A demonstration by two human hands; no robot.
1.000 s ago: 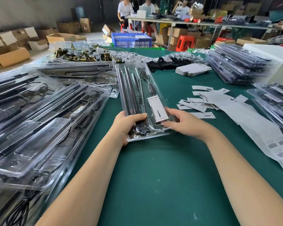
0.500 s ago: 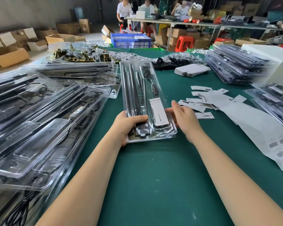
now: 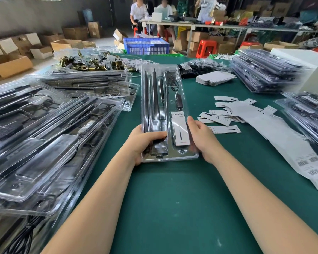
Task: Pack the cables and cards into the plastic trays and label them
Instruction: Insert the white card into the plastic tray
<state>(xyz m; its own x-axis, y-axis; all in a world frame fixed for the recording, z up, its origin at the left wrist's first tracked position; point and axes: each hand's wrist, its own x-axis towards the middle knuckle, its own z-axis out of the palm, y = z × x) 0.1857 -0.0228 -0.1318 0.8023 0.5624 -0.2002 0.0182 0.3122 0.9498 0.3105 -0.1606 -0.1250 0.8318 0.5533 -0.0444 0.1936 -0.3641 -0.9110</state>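
Both hands are on the tray (image 3: pixel 162 99) now, mid-counter (image 3: pixel 173 198). Left hand (image 3: pixel 143 142) has its grip curled over the near left edge, thumb lying across the black rods. Right hand (image 3: pixel 200 136) rests flat along the right edge, fingers fairly straight, beside the card (image 3: pixel 179 128) inside. Loose cards (image 3: pixel 222 116) lie just right; more trays (image 3: pixel 44 134) are stacked left.

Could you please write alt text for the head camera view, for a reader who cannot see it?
Two bare hands hold a clear plastic tray of black rods, a cable and a card on a green table: the left hand grips its near-left edge, the right hand rests against its right side. Stacks of filled trays lie alongside.
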